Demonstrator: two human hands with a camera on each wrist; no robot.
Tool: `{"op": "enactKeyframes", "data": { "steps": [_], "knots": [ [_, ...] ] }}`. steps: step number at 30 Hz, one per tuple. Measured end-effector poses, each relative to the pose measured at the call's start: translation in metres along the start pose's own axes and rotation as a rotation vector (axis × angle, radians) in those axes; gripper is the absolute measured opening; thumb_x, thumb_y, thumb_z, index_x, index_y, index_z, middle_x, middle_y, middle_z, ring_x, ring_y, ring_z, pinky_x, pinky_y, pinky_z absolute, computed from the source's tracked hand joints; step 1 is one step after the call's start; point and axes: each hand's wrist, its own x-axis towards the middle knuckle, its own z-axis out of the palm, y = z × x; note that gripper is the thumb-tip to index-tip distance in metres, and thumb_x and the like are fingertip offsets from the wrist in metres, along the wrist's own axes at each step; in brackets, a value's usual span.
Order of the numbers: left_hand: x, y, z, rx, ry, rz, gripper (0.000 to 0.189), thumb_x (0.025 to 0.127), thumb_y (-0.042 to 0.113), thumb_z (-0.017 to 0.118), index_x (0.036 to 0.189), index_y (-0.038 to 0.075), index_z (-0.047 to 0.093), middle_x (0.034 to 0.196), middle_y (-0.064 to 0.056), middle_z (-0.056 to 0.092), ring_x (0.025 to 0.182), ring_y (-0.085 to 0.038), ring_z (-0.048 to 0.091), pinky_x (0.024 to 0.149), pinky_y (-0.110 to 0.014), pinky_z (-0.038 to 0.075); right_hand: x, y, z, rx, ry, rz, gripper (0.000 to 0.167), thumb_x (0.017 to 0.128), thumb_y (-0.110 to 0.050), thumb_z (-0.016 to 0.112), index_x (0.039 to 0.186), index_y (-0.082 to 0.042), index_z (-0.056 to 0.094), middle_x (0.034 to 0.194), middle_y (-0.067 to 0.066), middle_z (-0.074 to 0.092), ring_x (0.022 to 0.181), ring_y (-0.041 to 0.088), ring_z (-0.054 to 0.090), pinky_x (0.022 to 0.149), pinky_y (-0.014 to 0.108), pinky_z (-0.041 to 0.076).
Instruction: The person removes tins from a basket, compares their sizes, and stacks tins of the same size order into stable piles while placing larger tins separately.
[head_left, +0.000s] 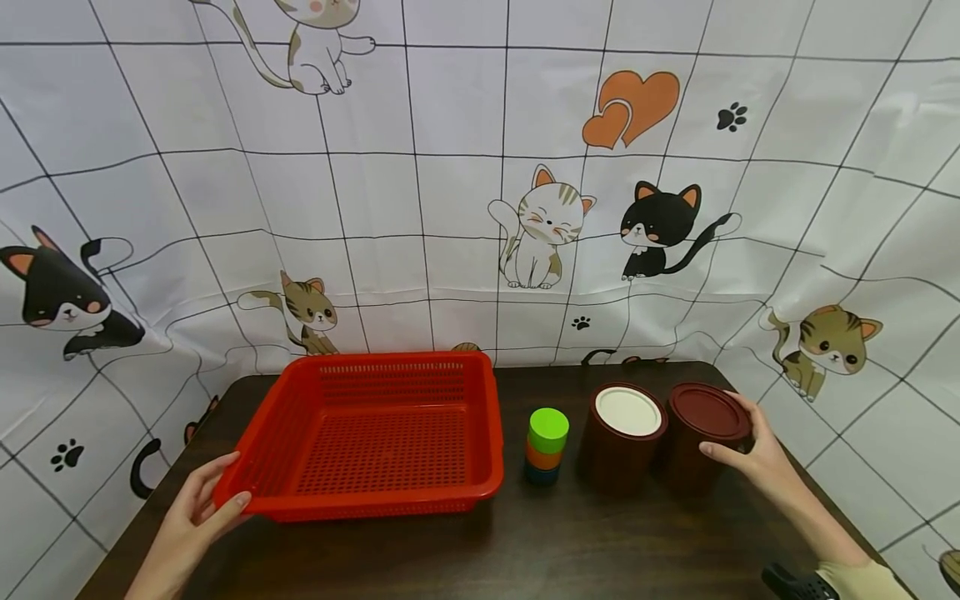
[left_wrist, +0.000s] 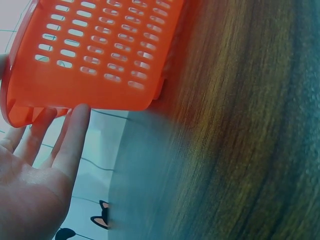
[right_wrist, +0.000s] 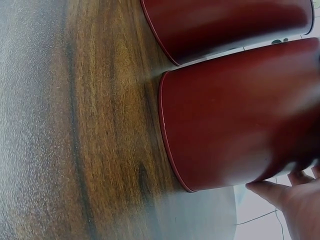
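A red plastic basket [head_left: 397,500] with slotted walls stands at the left of the table. At its near left corner my left hand [head_left: 191,517] grips the rim, thumb in front and fingers along the end. In the left wrist view, the fingers touch the basket's slotted side [left_wrist: 95,60]. On the right, my right hand [head_left: 761,458] holds a dark red canister [head_left: 708,412] by its upper side, thumb toward me and fingers behind. The right wrist view shows the fingers against the canister's wall [right_wrist: 230,120]; part of that hand is cut off.
A second dark red canister [head_left: 622,458] with a white lid top stands just left of the held one. Stacked green, orange and blue cups [head_left: 547,433] stand between it and the basket. The dark wooden table [head_left: 525,558] ends at a cat-print curtain [head_left: 450,208].
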Motion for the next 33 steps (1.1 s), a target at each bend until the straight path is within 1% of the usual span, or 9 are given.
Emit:
{"op": "enactKeyframes", "data": {
  "steps": [6, 23, 25, 26, 28, 30, 31, 32, 33],
  "knots": [
    [0.0017, -0.0001, 0.0021, 0.015, 0.012, -0.018, 0.060, 0.099, 0.010, 0.059, 0.148, 0.023, 0.029, 0.121, 0.026, 0.048, 0.100, 0.008, 0.062, 0.078, -0.024, 0.059, 0.0004, -0.0001, -0.0012, -0.017, 0.000, 0.005, 0.086, 0.091, -0.013, 0.068, 0.157, -0.010, 0.013, 0.125, -0.030, 0.031, 0.109, -0.021, 0.034, 0.078, 0.007, 0.034],
    [0.0008, -0.0002, 0.0025, 0.056, 0.017, -0.005, 0.060, 0.098, 0.010, 0.060, 0.148, 0.021, 0.028, 0.120, 0.026, 0.049, 0.098, 0.008, 0.063, 0.077, -0.026, 0.060, -0.0008, 0.0014, -0.0020, -0.013, -0.003, 0.013, 0.086, 0.092, -0.014, 0.068, 0.157, -0.010, 0.012, 0.129, -0.026, 0.032, 0.109, -0.020, 0.035, 0.078, 0.006, 0.035],
    [0.0004, 0.0002, 0.0023, 0.050, 0.010, 0.005, 0.060, 0.098, 0.009, 0.060, 0.148, 0.020, 0.029, 0.121, 0.026, 0.049, 0.099, 0.008, 0.063, 0.077, -0.026, 0.060, -0.0013, 0.0026, -0.0017, -0.006, -0.006, 0.009, 0.088, 0.092, -0.014, 0.067, 0.158, -0.014, 0.009, 0.139, -0.018, 0.033, 0.114, -0.022, 0.032, 0.082, 0.005, 0.033],
    [0.0002, 0.0005, 0.0023, 0.047, 0.006, 0.008, 0.059, 0.098, 0.008, 0.059, 0.147, 0.020, 0.029, 0.121, 0.026, 0.049, 0.100, 0.008, 0.063, 0.077, -0.026, 0.060, -0.0021, 0.0030, -0.0015, 0.008, -0.011, 0.006, 0.090, 0.092, -0.014, 0.067, 0.159, -0.018, 0.006, 0.147, -0.011, 0.031, 0.118, -0.022, 0.030, 0.090, 0.007, 0.033],
    [-0.0001, 0.0018, 0.0024, 0.053, 0.001, 0.004, 0.058, 0.098, 0.008, 0.060, 0.147, 0.021, 0.030, 0.122, 0.026, 0.048, 0.100, 0.008, 0.062, 0.077, -0.026, 0.060, -0.0037, 0.0034, -0.0013, 0.043, -0.024, -0.001, 0.095, 0.093, -0.014, 0.066, 0.160, -0.025, -0.001, 0.160, 0.003, 0.018, 0.124, -0.023, 0.023, 0.111, 0.021, 0.027],
    [-0.0001, 0.0037, 0.0021, 0.077, -0.008, -0.012, 0.058, 0.099, 0.011, 0.060, 0.147, 0.022, 0.030, 0.123, 0.024, 0.046, 0.100, 0.009, 0.061, 0.078, -0.026, 0.060, -0.0060, 0.0023, -0.0013, 0.055, -0.028, -0.016, 0.098, 0.093, -0.013, 0.063, 0.159, -0.031, -0.007, 0.163, 0.012, 0.007, 0.124, -0.025, 0.019, 0.113, 0.019, 0.023],
    [0.0003, 0.0051, 0.0016, 0.088, -0.014, -0.022, 0.058, 0.099, 0.013, 0.059, 0.147, 0.022, 0.029, 0.124, 0.022, 0.046, 0.101, 0.009, 0.062, 0.079, -0.026, 0.060, -0.0073, 0.0009, -0.0015, 0.072, -0.031, -0.030, 0.097, 0.095, -0.012, 0.061, 0.158, -0.033, -0.009, 0.164, 0.015, 0.006, 0.124, -0.024, 0.021, 0.113, 0.019, 0.023],
    [0.0007, 0.0069, 0.0007, 0.103, -0.019, -0.031, 0.058, 0.100, 0.015, 0.058, 0.148, 0.022, 0.027, 0.126, 0.018, 0.045, 0.101, 0.008, 0.062, 0.080, -0.027, 0.060, -0.0083, -0.0009, -0.0020, 0.084, -0.031, -0.048, 0.095, 0.096, -0.011, 0.059, 0.158, -0.033, -0.010, 0.164, 0.013, 0.006, 0.125, -0.024, 0.021, 0.114, 0.019, 0.023],
    [0.0015, 0.0094, -0.0007, 0.127, -0.023, -0.044, 0.059, 0.101, 0.018, 0.057, 0.150, 0.023, 0.025, 0.129, 0.012, 0.045, 0.101, 0.009, 0.061, 0.080, -0.026, 0.059, -0.0091, -0.0029, -0.0027, 0.085, -0.024, -0.073, 0.093, 0.097, -0.010, 0.056, 0.158, -0.033, -0.010, 0.163, 0.010, 0.009, 0.126, -0.024, 0.022, 0.110, 0.012, 0.025]
  ]
}}
